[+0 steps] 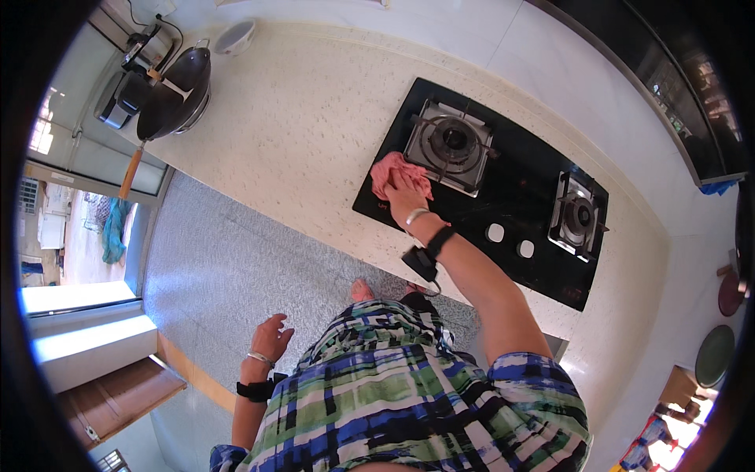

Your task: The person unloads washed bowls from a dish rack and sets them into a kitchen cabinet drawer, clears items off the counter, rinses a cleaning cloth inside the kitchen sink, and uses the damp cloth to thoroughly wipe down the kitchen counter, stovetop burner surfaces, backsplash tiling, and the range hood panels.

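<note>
My right hand point(407, 199) presses a crumpled pink cloth point(389, 171) onto the left part of a black glass gas hob point(513, 177). The cloth lies beside the lower left edge of the larger burner's metal tray point(417, 141). Two white knobs point(494, 233) sit near the hob's front edge, and a smaller burner point(581, 217) is at its right. Over the floor, away from the counter, my left hand point(272, 339) hangs with fingers apart and nothing in it. Each wrist wears a bracelet and a black strap.
At the counter's point(283, 118) left end stand a black wok point(162, 112) with a spatula in it, dark appliances and a white bowl point(236, 38). The wok's wooden handle point(131, 171) sticks out past the counter edge. A range hood point(660, 76) hangs at upper right.
</note>
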Available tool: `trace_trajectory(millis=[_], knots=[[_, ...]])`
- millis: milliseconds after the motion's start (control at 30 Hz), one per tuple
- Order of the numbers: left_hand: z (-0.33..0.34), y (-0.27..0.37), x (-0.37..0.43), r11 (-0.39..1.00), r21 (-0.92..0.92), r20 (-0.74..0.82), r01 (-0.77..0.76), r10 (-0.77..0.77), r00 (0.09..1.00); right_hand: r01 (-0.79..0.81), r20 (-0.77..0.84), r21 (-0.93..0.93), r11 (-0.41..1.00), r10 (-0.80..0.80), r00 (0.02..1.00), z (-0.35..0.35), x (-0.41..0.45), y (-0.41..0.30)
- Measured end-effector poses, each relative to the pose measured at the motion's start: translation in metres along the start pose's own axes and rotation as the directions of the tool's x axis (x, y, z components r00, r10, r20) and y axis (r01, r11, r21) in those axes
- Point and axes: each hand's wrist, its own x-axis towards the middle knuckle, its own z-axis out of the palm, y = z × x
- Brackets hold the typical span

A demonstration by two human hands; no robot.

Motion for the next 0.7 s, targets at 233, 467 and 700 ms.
trace_trajectory(millis=[233, 467, 700], knots=[[-0.007, -0.004, 0.052, 0.995, -0.044, 0.021, -0.086, 0.087, 0.996, -0.105, 0.086, -0.218, 0.97, 0.126, 0.988, -0.056, -0.086, 0.063], [-0.007, 0.071, 0.153, 0.892, -0.095, -0.343, -0.442, 0.388, 0.856, -0.501, 0.376, 0.856, 0.124, 0.515, 0.77, -0.1, -0.119, 0.205], [-0.001, 0.093, 0.25, 0.924, 0.11, -0.527, -0.367, 0.367, 0.767, -0.098, 0.162, 0.986, -0.138, 0.603, 0.781, -0.194, -0.079, 0.26]])
